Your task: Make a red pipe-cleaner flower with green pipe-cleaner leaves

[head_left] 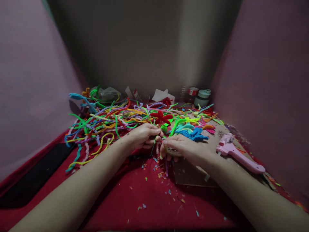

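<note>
A red pipe-cleaner flower (161, 118) stands upright at the middle, with a bit of green below its petals. My left hand (145, 134) is closed, its thumb and fingers pinching the flower's stem. Close beside it, almost touching, my right hand (180, 145) has its fingertips pressed together at the lower stem; what lies between them is too small to make out. A round, pale piece with holes (173, 152) shows partly under my right hand. Bright green pipe cleaners (180, 123) and blue pipe-cleaner shapes (194, 133) lie just past my right hand.
Many loose pipe cleaners (113, 117) spread across the red cloth (116, 199). A pink glue gun (238, 153) lies at right by a cardboard sheet (190, 175). Behind stand a lidded jar (202, 97) and a bottle (192, 93). A black strip (33, 177) lies left.
</note>
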